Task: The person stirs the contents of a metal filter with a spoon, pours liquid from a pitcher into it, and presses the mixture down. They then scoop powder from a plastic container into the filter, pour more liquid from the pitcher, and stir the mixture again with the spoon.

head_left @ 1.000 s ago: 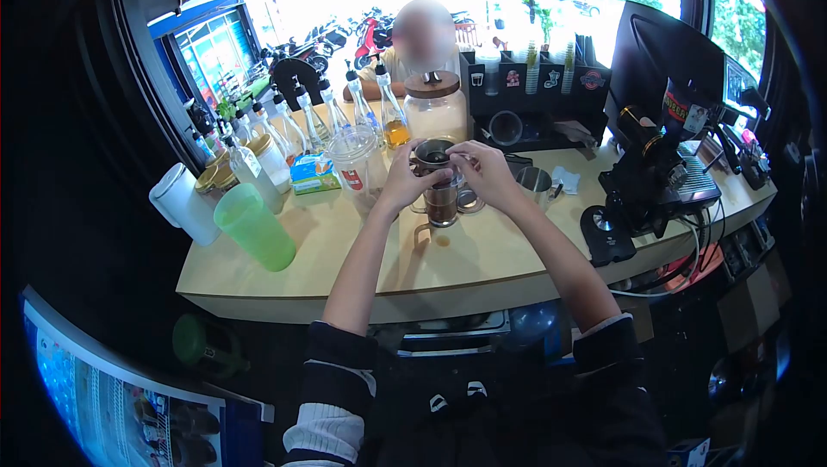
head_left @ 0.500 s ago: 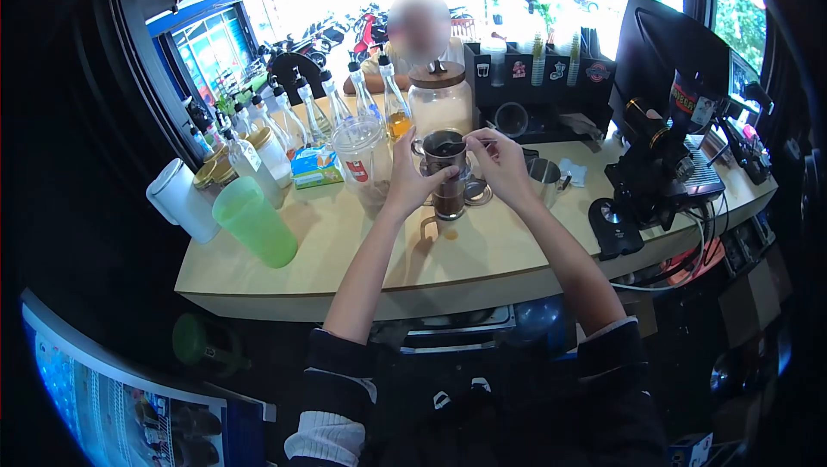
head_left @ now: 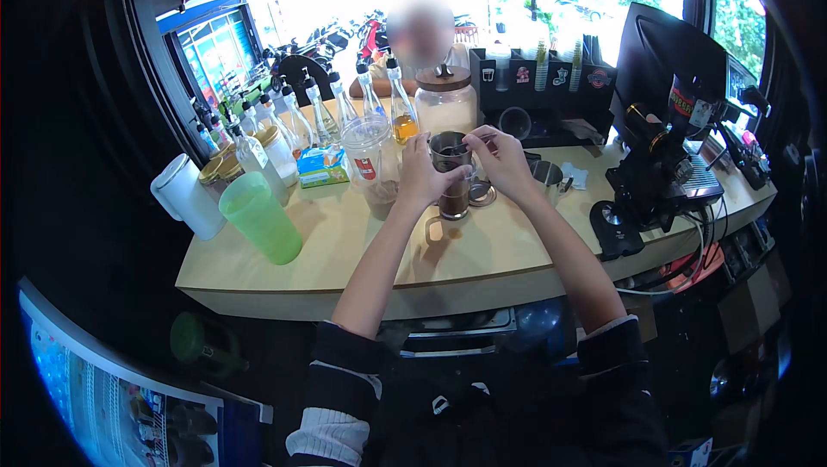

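Note:
A dark metal cup-shaped coffee filter (head_left: 449, 146) stands upright over a clear glass (head_left: 454, 202) with brown liquid in it, on the wooden counter. My left hand (head_left: 428, 176) is wrapped round the filter's left side, thumb across its lower front. At the filter's right rim, my right hand (head_left: 501, 159) is closed in a pinch; whatever its fingertips hold is too small to make out. Left of my left hand is a clear plastic jug (head_left: 369, 165) with a red label and some brown contents. A small round metal lid (head_left: 483, 195) lies just right of the glass.
Pump-topped bottles (head_left: 402, 114) and a wooden-lidded jar (head_left: 445, 109) line the back. A green tumbler (head_left: 261, 219) and white jug (head_left: 187, 197) stand left. A metal cup (head_left: 546, 176) and black machine (head_left: 659, 174) are right. Someone sits across the counter (head_left: 250, 273).
The view has shifted slightly. Both hands stay at the filter, whose dark inside shows less now. My right fingertips are still pinched at its rim.

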### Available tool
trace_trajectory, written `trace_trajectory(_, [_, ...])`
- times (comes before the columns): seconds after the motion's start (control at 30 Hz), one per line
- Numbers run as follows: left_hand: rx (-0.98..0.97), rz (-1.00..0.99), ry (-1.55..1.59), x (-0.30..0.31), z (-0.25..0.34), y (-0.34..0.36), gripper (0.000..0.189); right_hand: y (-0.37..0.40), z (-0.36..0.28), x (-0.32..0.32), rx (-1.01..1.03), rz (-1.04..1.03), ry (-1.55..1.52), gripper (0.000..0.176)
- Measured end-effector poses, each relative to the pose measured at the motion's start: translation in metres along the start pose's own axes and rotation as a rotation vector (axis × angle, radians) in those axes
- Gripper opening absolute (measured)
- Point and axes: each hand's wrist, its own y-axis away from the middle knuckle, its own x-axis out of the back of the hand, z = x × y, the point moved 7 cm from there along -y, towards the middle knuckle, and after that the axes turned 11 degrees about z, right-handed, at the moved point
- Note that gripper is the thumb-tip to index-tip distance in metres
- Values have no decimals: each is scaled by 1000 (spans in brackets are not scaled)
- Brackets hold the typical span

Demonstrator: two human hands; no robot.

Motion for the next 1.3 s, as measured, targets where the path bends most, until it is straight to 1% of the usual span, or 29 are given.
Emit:
trace_trajectory(0.1, [26,-8,-54,-2,0,-6,97,1,-2,2,-8,-1,-11,21])
trace_trajectory(0.17, [95,-23,58,-4,-3,-9,90,0,-3,3,-5,-14,3,21])
trace_trajectory(0.23, [94,-10,82,-3,-2,-9,87,1,-3,7,-8,-18,-63,21])
trace_trajectory(0.37, [65,-12,165,8,5,-9,79,4,-4,17,38,-18,-24,19])
trace_trajectory(0.43, [54,-7,174,17,9,-8,77,8,-2,17,-37,-69,-80,17])
trace_trajectory(0.47, [31,-19,187,20,11,-7,76,10,-4,18,-35,-68,-81,17])
trace_trajectory(0.5, [10,-31,200,22,13,-6,75,14,-10,19,14,-58,-93,16])
trace_trajectory(0.53, [12,-34,201,24,13,-7,75,16,-15,21,60,-48,-105,16])
trace_trajectory(0.57, [1,-41,228,24,14,-6,75,17,-15,22,55,-47,-102,16])
trace_trajectory(0.63, [-9,-55,255,26,13,-4,75,21,-8,19,-37,-86,-138,15])
trace_trajectory(0.67, [-45,-35,242,29,14,-4,74,24,-7,19,-41,-85,-135,15])
trace_trajectory(0.7, [-79,-15,230,32,15,-3,74,26,-11,19,3,-77,-137,15])
trace_trajectory(0.73, [-67,-25,246,33,14,-2,76,28,-15,20,48,-70,-137,15])
trace_trajectory(0.83, [-48,12,284,32,11,-3,77,28,-20,21,30,-73,-124,16])
trace_trajectory(0.93, [-3,-3,231,26,9,-6,79,23,-11,21,-16,-102,-131,17])
trace_trajectory(1.07, [90,-39,139,17,12,-6,85,13,-6,27,-19,-148,-113,19])
trace_trajectory(1.2, [133,16,60,9,12,-3,88,1,8,29,-20,-204,-145,19])
trace_trajectory(1.3, [207,57,35,6,17,1,89,-11,19,29,-18,-230,-212,19])
